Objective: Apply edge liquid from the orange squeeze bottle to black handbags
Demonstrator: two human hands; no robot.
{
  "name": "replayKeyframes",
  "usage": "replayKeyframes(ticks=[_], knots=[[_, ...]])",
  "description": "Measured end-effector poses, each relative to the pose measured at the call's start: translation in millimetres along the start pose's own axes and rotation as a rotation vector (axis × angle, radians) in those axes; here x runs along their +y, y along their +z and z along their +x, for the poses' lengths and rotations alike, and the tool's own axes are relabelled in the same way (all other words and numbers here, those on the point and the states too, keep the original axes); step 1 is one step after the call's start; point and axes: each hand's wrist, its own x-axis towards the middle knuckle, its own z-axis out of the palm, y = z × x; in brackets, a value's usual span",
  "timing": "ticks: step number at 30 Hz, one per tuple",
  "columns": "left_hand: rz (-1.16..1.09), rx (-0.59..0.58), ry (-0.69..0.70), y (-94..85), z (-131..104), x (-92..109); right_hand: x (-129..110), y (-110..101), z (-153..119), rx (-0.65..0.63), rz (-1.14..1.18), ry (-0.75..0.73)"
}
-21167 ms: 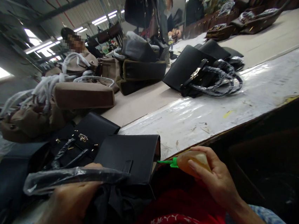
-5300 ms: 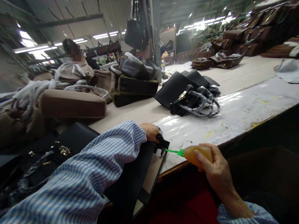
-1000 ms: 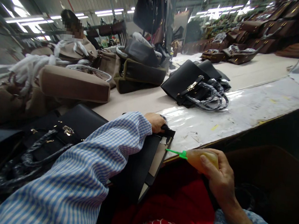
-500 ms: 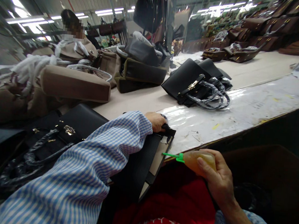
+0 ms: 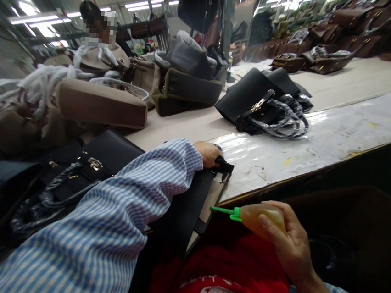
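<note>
My right hand (image 5: 291,243) is wrapped round a squeeze bottle (image 5: 261,219) of amber liquid, which looks like glue. Its thin green nozzle (image 5: 222,210) points left, with the tip over the beige lining at the opening of a black handbag (image 5: 188,199). That bag lies at the table edge, its lower part hanging toward my red apron (image 5: 217,277). At the bag's far end, my left hand (image 5: 208,154) is closed on its black upper part; the fingertips are partly hidden. Whether the nozzle touches the lining, I cannot tell.
Black handbags (image 5: 112,150) with wrapped handles lie left of my arm. Another black handbag (image 5: 246,98) rests ahead on the white table (image 5: 342,128). Beige bags (image 5: 103,103) and an olive bag (image 5: 192,88) are piled behind. A person (image 5: 96,24) is at the far left.
The view has shifted slightly. My right hand and the bottle sit a little lower, and the nozzle tip has moved slightly down along the bag's opening. Both hands keep their holds.
</note>
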Motion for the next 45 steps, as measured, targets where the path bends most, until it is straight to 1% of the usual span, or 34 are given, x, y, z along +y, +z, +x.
replayKeyframes(ticks=[2, 3, 6, 7, 8, 11, 12, 13, 16, 17, 18, 21, 22, 26, 30, 31, 34, 35, 39, 43, 45], knots=[[-0.001, 0.002, 0.002, 0.2, 0.0, -0.2, -0.5, 1.8, -2.8, -0.084, 0.028, 0.012], [-0.002, 0.003, 0.001, 0.5, 0.1, -0.4, -0.8, 2.5, -3.9, -0.078, 0.037, 0.013], [-0.004, 0.010, -0.003, 1.3, 0.2, -0.9, -0.8, 2.9, -6.3, 0.083, 0.012, -0.006], [-0.006, 0.012, -0.002, 1.4, 0.1, -0.9, -0.7, 2.5, -7.2, 0.111, 0.000, -0.008], [-0.007, 0.013, 0.000, 1.4, 0.0, -0.9, -0.6, 1.9, -8.5, 0.100, -0.008, -0.005], [-0.011, 0.014, 0.002, 0.9, -0.6, -0.5, 0.0, 0.4, -12.7, -0.045, 0.019, 0.024], [-0.011, 0.014, 0.000, 0.7, -0.8, -0.3, 0.5, 0.3, -13.6, -0.060, 0.031, 0.029], [-0.012, 0.015, -0.004, 0.6, -1.0, -0.2, 1.2, 0.4, -14.0, -0.042, 0.035, 0.027], [-0.015, 0.017, -0.009, 0.6, -1.2, 0.0, 2.7, 1.1, -13.7, 0.092, 0.006, -0.002], [-0.016, 0.017, -0.009, 0.7, -1.3, 0.0, 2.5, 1.4, -13.7, 0.101, -0.004, -0.010], [-0.017, 0.017, -0.009, 0.8, -1.2, 0.0, 1.6, 1.6, -14.3, 0.079, -0.008, -0.012], [-0.019, 0.016, -0.007, 1.4, -1.1, -0.1, -3.2, 2.4, -18.5, -0.059, -0.004, -0.012], [-0.019, 0.016, -0.007, 1.6, -1.1, 0.0, -5.1, 2.7, -20.5, -0.074, -0.007, -0.015], [-0.021, 0.021, -0.012, 3.0, -0.9, 0.5, -10.4, 3.4, -29.1, 0.008, -0.044, -0.026], [-0.021, 0.030, -0.020, 4.9, -0.1, 0.5, -12.1, 2.7, -37.8, -0.085, -0.020, 0.024], [-0.022, 0.032, -0.021, 5.3, 0.1, 0.4, -12.1, 2.7, -39.2, -0.070, -0.013, 0.031], [-0.022, 0.038, -0.020, 6.2, 0.4, -0.1, -12.5, 3.1, -40.3, 0.026, -0.023, 0.029], [-0.021, 0.039, -0.019, 6.4, 0.3, -0.2, -13.2, 3.3, -40.0, 0.033, -0.029, 0.028], [-0.010, 0.042, -0.015, 7.1, -0.8, 0.2, -17.4, 3.7, -40.0, -0.048, -0.031, 0.034], [0.001, 0.044, -0.021, 7.7, -2.2, 1.1, -19.0, 4.7, -41.9, 0.000, -0.064, -0.011], [0.003, 0.044, -0.023, 7.7, -2.7, 1.6, -20.1, 5.0, -42.0, -0.029, -0.066, -0.012]])
